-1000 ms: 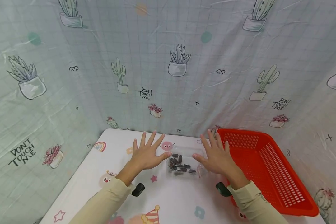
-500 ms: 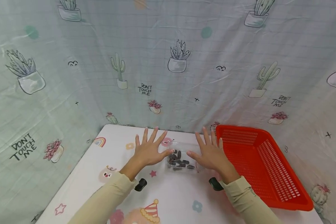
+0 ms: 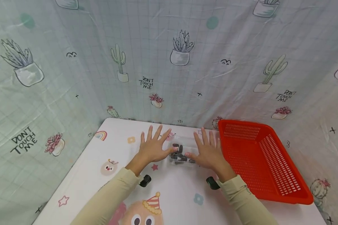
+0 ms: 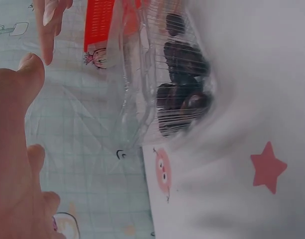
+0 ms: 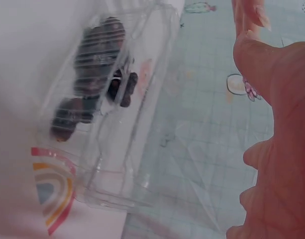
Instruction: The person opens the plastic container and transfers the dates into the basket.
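A clear plastic box (image 3: 186,142) sits on the white table, holding several dark, oblong pieces (image 4: 184,59) whose exact kind I cannot tell. My left hand (image 3: 155,150) hovers by the box's left side, fingers straight and spread, thumb over its left part. On the other side, my right hand (image 3: 209,155) is spread the same way and covers part of the box's right end in the head view. Both palms face down and neither hand holds anything. In the right wrist view, the box (image 5: 112,164) lies apart from the hand.
A red perforated plastic basket (image 3: 245,162) stands at the table's right, close to my right forearm. Behind the table hangs a cactus-print curtain (image 3: 157,47). Small dark devices (image 3: 145,180) are at both wrists. The white tabletop (image 3: 87,175) bears printed cartoons.
Both hands have moved inward, the left to the right and the right to the left, covering more of the box. The head view has tilted slightly down. Box and basket stay put.
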A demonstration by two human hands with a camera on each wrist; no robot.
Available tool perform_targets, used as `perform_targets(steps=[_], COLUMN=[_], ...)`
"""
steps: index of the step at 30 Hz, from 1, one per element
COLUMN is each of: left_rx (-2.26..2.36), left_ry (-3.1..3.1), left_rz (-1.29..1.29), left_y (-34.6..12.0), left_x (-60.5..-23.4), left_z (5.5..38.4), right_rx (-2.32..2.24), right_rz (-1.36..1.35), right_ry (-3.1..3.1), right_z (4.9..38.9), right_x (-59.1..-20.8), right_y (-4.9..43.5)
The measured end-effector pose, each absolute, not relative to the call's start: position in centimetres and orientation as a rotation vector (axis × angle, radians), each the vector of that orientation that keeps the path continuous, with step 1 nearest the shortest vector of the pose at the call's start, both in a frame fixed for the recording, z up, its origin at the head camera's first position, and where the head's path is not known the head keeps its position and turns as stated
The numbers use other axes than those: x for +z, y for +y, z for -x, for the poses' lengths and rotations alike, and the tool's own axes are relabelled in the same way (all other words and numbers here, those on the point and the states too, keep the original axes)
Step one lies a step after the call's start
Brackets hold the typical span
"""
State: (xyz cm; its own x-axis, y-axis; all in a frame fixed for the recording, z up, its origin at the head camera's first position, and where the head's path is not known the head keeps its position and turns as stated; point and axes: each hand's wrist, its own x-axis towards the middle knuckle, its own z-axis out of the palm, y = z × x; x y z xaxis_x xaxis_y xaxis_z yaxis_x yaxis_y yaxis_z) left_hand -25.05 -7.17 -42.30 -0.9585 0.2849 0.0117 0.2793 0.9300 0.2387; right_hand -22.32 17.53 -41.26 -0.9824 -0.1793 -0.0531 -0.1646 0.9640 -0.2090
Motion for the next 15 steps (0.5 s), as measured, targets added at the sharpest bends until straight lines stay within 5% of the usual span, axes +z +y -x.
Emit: perform_targets(steps=[15], left_rx=[0.485], left_ry=[3.032], left_rz=[-0.469], left_y=[-6.6], left_x=[-44.8], left_z=[24.7], right_rx=[-0.334], right_rz=[0.238], right_ry=[3.031], right_z=[22.4], right_x=[-43.6], right_y=[16.9])
